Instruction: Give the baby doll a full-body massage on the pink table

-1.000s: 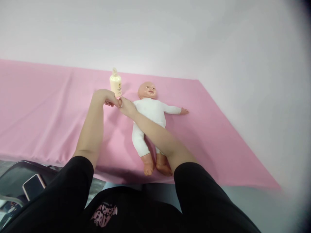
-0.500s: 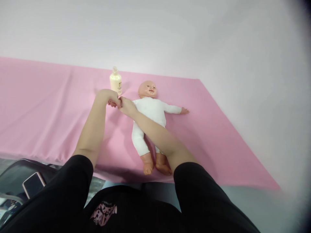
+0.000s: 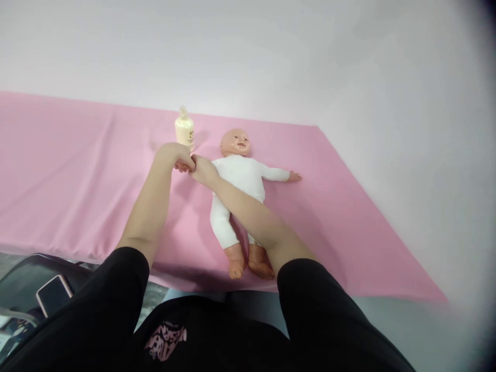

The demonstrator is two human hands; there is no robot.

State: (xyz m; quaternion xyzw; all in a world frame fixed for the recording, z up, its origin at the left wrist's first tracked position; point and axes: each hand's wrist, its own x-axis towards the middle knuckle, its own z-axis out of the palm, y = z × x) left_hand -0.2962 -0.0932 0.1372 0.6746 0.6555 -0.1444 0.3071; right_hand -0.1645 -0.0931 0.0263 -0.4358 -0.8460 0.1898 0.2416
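Note:
A baby doll (image 3: 242,175) in a white bodysuit lies on its back, head away from me, one arm stretched out to the right. My right hand (image 3: 204,170) is closed around its other arm, and my right forearm crosses over its body. My left hand (image 3: 180,156), bent at the wrist, has its fingers curled against my right fingertips, at the end of that arm. The doll's hand there is covered by my fingers. Just behind my left hand stands a cream pump bottle (image 3: 184,129), upright, its base partly hidden.
A pink cloth (image 3: 77,155) covers the table, with a pale wall (image 3: 248,57) behind it. At the lower left, a phone (image 3: 54,295) lies on a dark chair (image 3: 23,279) beside the table's front edge.
My left hand has shifted very slightly to the right, towards my right hand. The doll and bottle have stayed in place.

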